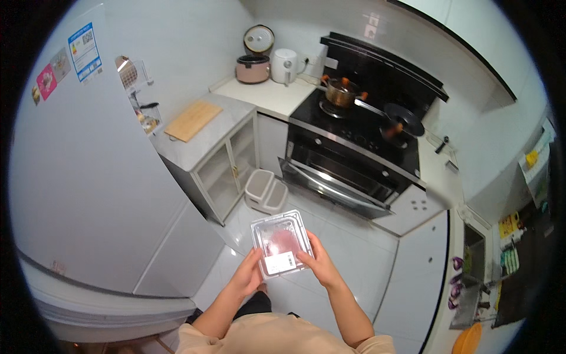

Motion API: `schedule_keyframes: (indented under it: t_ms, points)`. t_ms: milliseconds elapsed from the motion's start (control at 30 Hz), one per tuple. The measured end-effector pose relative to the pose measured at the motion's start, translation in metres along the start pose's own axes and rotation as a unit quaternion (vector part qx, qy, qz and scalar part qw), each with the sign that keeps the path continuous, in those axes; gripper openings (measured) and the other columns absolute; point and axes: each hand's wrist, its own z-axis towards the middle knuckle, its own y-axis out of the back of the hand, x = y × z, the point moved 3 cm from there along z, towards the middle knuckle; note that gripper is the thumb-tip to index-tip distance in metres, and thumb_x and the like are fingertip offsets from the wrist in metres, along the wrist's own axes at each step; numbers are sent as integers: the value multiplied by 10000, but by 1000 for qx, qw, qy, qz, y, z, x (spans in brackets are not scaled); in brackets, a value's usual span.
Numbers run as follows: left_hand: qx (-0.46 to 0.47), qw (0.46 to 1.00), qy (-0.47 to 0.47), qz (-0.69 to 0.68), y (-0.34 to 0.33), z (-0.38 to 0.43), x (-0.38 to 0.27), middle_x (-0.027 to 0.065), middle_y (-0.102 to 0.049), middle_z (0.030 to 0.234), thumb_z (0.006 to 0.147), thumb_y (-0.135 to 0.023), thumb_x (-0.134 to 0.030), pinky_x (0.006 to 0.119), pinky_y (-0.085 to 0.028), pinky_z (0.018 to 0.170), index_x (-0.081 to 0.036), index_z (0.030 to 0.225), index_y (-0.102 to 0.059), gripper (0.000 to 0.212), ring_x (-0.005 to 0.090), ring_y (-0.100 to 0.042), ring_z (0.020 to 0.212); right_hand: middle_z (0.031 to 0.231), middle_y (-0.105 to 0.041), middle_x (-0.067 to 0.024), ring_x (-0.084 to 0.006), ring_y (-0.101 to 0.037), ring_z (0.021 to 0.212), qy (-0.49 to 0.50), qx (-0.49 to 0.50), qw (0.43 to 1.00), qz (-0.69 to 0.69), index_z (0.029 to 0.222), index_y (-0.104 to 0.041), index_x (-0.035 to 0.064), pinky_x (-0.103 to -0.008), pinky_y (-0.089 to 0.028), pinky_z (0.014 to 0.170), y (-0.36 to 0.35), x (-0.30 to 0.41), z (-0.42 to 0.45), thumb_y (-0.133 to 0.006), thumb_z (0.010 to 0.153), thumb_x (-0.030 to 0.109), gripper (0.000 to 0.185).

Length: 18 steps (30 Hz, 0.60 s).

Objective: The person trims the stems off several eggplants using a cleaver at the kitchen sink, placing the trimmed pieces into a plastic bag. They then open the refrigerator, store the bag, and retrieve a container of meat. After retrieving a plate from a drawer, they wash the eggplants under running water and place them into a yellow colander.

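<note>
A clear plastic food tray with a lid is held in front of my body, above the tiled floor. Pinkish-red food, perhaps meat, shows through its lid, and a white printed label sits at its near edge. My left hand grips the tray's left side. On the right side, my right hand holds it with the thumb over the lid's edge near the label. The undersides of both hands' grips are partly hidden by the tray.
A refrigerator stands at left. Beyond are a wooden cutting board, an open rice cooker and a white air fryer. The stove bears a lidded pot and a frying pan. A grey-white bin is on the floor. A sink lies right.
</note>
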Motion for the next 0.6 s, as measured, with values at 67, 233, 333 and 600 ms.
schedule_keyframes:
  t_ms: [67,233,333,600]
  points:
    - [6,999,-20,40,10,19,-31,77,-393,1259,897,-441,-252,388,-380,928,-98,1308,-234,485,216,-429,1136,1242,-397,-117,-191,-371,1157,-29,2,1000,0,1291,-290,18,-314,-298,964,-8,-8,44,-592,802,222,609]
    - [-16,993,-45,111,41,78,-113,99,-357,1283,864,-505,-227,454,-407,896,-137,1330,-192,568,271,-415,1143,1166,-441,-75,-163,-439,1068,-102,10,994,40,1255,-327,83,-321,-393,865,-26,-24,160,-575,821,226,520]
    - [-44,993,-79,79,64,119,-156,113,-370,1263,857,-502,-179,448,-410,895,-130,1315,-201,550,269,-431,1125,1146,-450,-55,-155,-458,1039,-117,6,990,84,1242,-334,102,-329,-428,825,-37,-34,218,-570,829,227,492]
    - [-124,973,-173,88,112,209,-247,116,-380,1253,857,-490,-161,438,-418,890,-125,1299,-217,521,255,-446,1111,1142,-459,-48,-161,-495,999,-184,70,977,84,1224,-346,105,-328,-479,787,-70,-50,377,-585,825,216,478]
